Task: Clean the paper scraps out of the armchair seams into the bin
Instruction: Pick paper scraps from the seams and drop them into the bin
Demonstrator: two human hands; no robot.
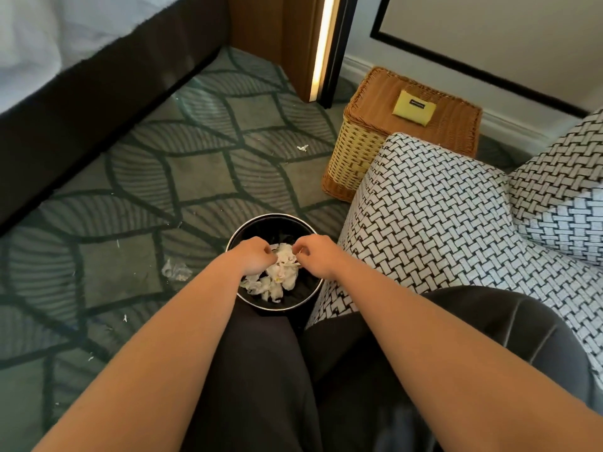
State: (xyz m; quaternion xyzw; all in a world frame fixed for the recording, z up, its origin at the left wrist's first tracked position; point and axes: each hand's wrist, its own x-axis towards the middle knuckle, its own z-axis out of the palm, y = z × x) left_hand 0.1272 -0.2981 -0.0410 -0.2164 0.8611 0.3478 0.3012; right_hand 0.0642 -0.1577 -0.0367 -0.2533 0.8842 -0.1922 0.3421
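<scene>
A small round black bin [277, 308] stands on the carpet against the front of the woven black-and-white armchair [424, 216]. Crumpled white paper scraps [280, 282] lie piled inside it. Both my hands hover over the bin's mouth, fingers curled inward. My left hand [253, 256] is closed at the left of the opening. My right hand [321, 256] pinches at a white scrap [285, 252] between the two hands. My dark-trousered legs rest on the seat edge, and the seat seams are hidden from view.
Loose scraps lie on the patterned green carpet, one [302, 147] far ahead and a larger one [176, 270] left of the bin. A wicker basket [359, 151] with a yellow pouch [413, 107] stands behind the armrest. A dark bed base [81, 102] runs along the left.
</scene>
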